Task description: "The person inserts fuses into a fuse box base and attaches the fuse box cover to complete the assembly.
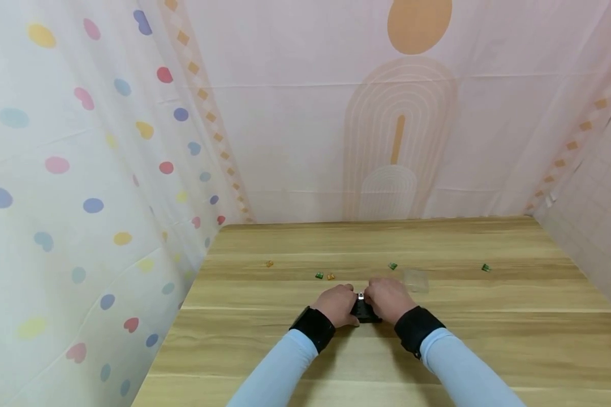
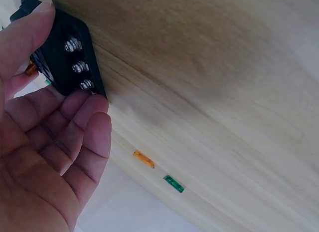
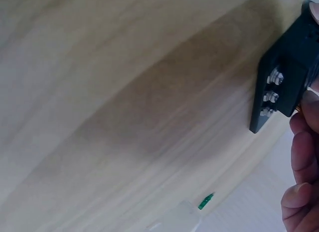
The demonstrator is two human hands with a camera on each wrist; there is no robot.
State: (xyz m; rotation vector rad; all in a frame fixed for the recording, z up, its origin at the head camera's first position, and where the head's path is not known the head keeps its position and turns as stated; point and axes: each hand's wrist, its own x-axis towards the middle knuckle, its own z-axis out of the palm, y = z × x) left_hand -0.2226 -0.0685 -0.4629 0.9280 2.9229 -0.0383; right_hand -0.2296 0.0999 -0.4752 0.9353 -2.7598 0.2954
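A black fuse block [image 1: 365, 311] with a row of silver screw terminals [image 2: 79, 66] lies between both hands near the middle of the table. My left hand [image 1: 338, 305] grips it from the left, thumb over the top and fingertips at the terminal edge. At the block's other side is my right hand [image 1: 389, 299], its thumb and fingers pinching a small orange blade fuse [image 3: 299, 108] against the block. Only a sliver of that fuse shows; the fingers hide the rest. Part of the right hand lies outside the right wrist view.
Beyond the hands lie loose orange fuses [image 1: 269, 263] and green fuses [image 1: 319, 275], with another green fuse [image 1: 486, 267] far to the right. A clear plastic cover [image 1: 416, 280] rests just past the right hand. Patterned curtains [image 1: 285, 141] hang behind the wooden table [image 1: 224, 339] and along its left side.
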